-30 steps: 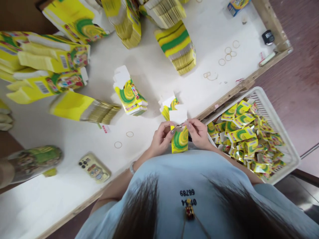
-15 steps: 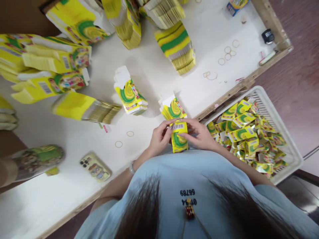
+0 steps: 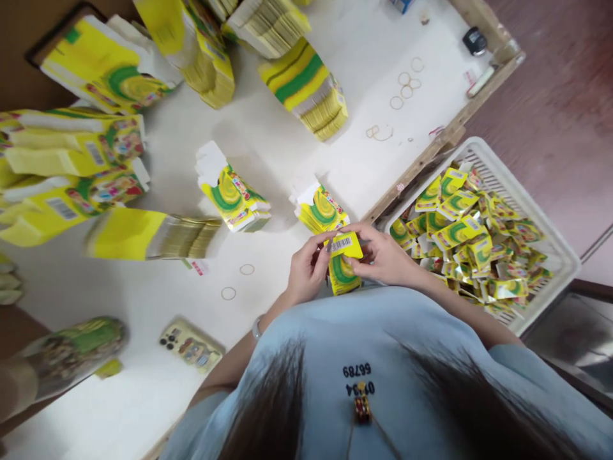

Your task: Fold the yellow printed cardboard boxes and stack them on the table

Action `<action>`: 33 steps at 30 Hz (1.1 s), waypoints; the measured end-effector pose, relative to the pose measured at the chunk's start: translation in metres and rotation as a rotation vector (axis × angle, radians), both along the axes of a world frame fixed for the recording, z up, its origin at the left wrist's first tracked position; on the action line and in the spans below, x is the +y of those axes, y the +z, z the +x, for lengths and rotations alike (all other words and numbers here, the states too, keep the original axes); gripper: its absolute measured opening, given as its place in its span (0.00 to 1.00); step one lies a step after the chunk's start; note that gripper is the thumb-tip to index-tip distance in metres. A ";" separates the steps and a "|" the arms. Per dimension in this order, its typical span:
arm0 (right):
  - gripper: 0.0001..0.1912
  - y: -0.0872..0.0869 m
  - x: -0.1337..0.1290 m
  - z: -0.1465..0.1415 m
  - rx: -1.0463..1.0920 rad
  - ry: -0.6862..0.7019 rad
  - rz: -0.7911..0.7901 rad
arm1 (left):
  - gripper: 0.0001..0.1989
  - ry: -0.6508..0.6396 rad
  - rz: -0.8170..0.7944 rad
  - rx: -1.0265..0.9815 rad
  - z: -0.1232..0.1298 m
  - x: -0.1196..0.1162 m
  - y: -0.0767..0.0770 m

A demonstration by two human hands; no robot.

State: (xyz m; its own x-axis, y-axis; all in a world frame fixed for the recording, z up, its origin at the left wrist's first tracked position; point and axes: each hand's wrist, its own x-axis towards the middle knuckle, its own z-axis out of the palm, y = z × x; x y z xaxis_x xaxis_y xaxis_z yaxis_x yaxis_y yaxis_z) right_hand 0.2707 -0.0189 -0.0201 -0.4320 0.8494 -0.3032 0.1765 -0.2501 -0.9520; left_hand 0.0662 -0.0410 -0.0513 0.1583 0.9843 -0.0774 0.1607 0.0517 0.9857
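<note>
Close to my body, a small yellow and green carton (image 3: 343, 271) is held between both hands, its barcode flap facing up. My left hand (image 3: 306, 268) is closed on the carton's left side, with thumb and fingers near the flap. From the right, my right hand (image 3: 385, 257) grips the same carton, its thumb against the front and its forefinger along the far edge. Just beyond my fingers is a small stack of flat cartons (image 3: 323, 207) with white flaps. Another stack of flat cartons (image 3: 232, 195) lies to its left.
At my right, a white basket (image 3: 550, 243) holds many yellow cartons. Bundles of yellow cartons (image 3: 306, 89) stand across the white table (image 3: 268, 128). A phone (image 3: 191, 345), a plastic jar (image 3: 76, 354), rubber bands (image 3: 406, 83) and a black object (image 3: 475, 41) lie about. A wooden rim (image 3: 416, 169) edges the table.
The carton's barcode flap is now tilted and stands out from the body more than before. My right fingers have shifted around its edge. The whole view has turned slightly.
</note>
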 end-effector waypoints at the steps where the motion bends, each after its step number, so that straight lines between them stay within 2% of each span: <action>1: 0.27 0.000 -0.002 0.002 0.026 -0.004 -0.013 | 0.19 -0.014 0.029 0.014 -0.002 0.000 -0.001; 4: 0.28 -0.002 -0.009 0.005 0.147 -0.003 -0.078 | 0.17 -0.020 0.135 0.073 -0.006 0.001 -0.006; 6: 0.25 -0.005 -0.017 0.002 0.215 -0.036 -0.115 | 0.16 0.000 0.180 0.074 -0.006 0.002 -0.012; 8: 0.20 -0.011 -0.025 -0.006 0.215 -0.153 -0.110 | 0.15 -0.004 0.185 0.012 -0.002 0.004 -0.019; 11: 0.17 -0.025 -0.035 -0.006 0.113 -0.402 -0.018 | 0.18 -0.091 0.160 -0.085 0.013 0.012 -0.027; 13: 0.18 -0.034 -0.043 0.016 0.021 -0.559 0.079 | 0.20 -0.179 0.181 -0.085 0.028 0.019 -0.029; 15: 0.20 -0.039 -0.057 0.055 -0.175 -0.748 0.209 | 0.21 -0.268 0.238 -0.027 0.046 0.027 -0.030; 17: 0.22 -0.044 -0.072 0.101 -0.510 -0.920 0.309 | 0.21 -0.357 0.316 0.063 0.067 0.035 -0.031; 18: 0.24 -0.046 -0.079 0.122 -0.702 -0.955 0.322 | 0.21 -0.401 0.346 0.107 0.079 0.040 -0.033; 20: 0.26 -0.056 -0.086 0.154 -1.058 -0.908 0.307 | 0.22 -0.492 0.395 0.167 0.107 0.050 -0.042; 23: 0.34 -0.080 -0.075 0.176 -1.401 -0.690 0.299 | 0.26 -0.616 0.457 0.218 0.158 0.070 -0.063; 25: 0.38 -0.100 -0.061 0.185 -1.469 -0.597 0.281 | 0.30 -0.669 0.489 0.291 0.195 0.089 -0.079; 28: 0.41 -0.128 -0.059 0.202 -1.481 -0.607 0.216 | 0.39 -0.728 0.476 0.448 0.248 0.114 -0.097; 30: 0.40 -0.141 -0.077 0.216 -1.496 -0.660 0.175 | 0.44 -0.771 0.437 0.555 0.279 0.120 -0.104; 33: 0.37 -0.156 -0.125 0.233 -1.549 -0.747 0.140 | 0.44 -0.871 0.411 0.702 0.318 0.107 -0.111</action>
